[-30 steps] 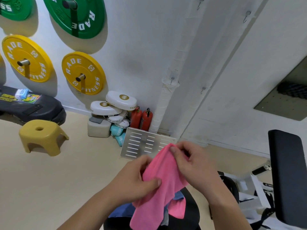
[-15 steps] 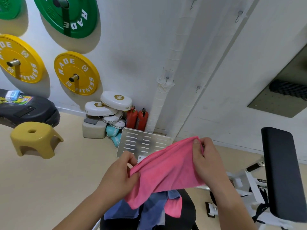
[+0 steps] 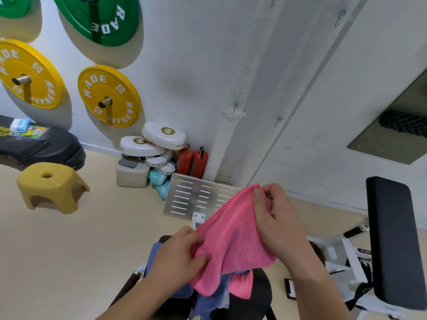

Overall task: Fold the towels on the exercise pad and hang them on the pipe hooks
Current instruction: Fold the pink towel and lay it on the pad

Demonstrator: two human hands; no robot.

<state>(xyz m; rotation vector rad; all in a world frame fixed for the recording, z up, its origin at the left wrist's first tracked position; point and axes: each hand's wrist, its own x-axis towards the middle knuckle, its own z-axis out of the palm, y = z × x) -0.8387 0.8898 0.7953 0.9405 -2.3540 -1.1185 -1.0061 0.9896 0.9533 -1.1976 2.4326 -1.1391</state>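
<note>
A pink towel [image 3: 233, 241] is stretched between both hands above a black exercise pad [image 3: 261, 289]. My left hand [image 3: 180, 255] pinches its lower left edge. My right hand [image 3: 275, 218] grips its upper right corner. Under it, a blue towel [image 3: 212, 301] and another pink towel [image 3: 242, 285] lie crumpled on the pad. A white wrapped pipe [image 3: 233, 93] runs up the wall corner with a small hook [image 3: 235, 107] on it. More hooks [image 3: 278, 122] sit on the wall to its right.
A black padded bench [image 3: 397, 241] on a white frame stands at right. A metal slotted plate [image 3: 198, 197], two red canisters [image 3: 193, 161], white pads and a yellow stool [image 3: 49, 187] are by the wall. Yellow and green weight plates [image 3: 108, 95] hang on it.
My hands have drawn apart, spreading the bunched pink towel out between them. The right hand went up and right, the left hand down and left.
</note>
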